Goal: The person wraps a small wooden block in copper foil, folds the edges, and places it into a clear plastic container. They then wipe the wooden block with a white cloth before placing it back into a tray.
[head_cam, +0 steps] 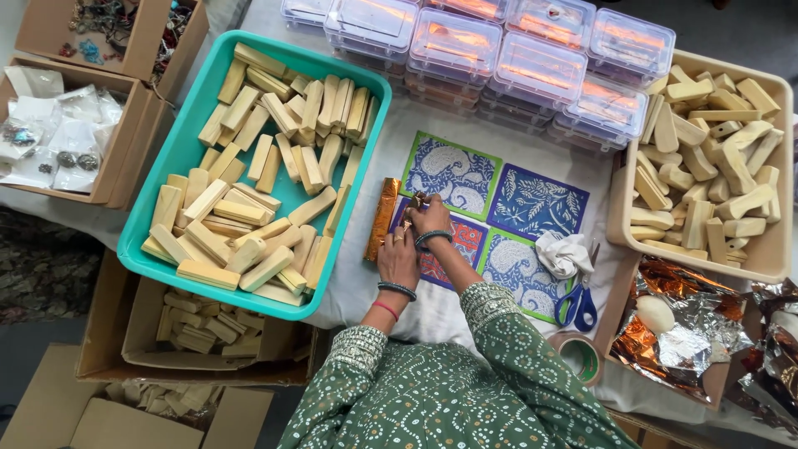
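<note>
My left hand (398,256) rests on the lower end of a long block wrapped in copper-coloured foil (383,214), which lies on the white cloth next to the teal tray. My right hand (431,218) is just above and to the right of it, fingers pinched on a small copper foil piece (415,200) over the patterned block-print cards (451,173). Both wrists wear dark bangles. Whether the pinched piece is joined to the wrapped block is unclear.
A teal tray (163,176) of several plain wooden blocks sits at left, and a beige tray (619,193) of wooden pieces at right. Clear lidded boxes (499,50) line the far edge. Blue scissors (578,301), a tape roll (580,356), crumpled cloth (563,252) and foil sheets (686,320) lie at right. Cardboard boxes (108,333) stand below left.
</note>
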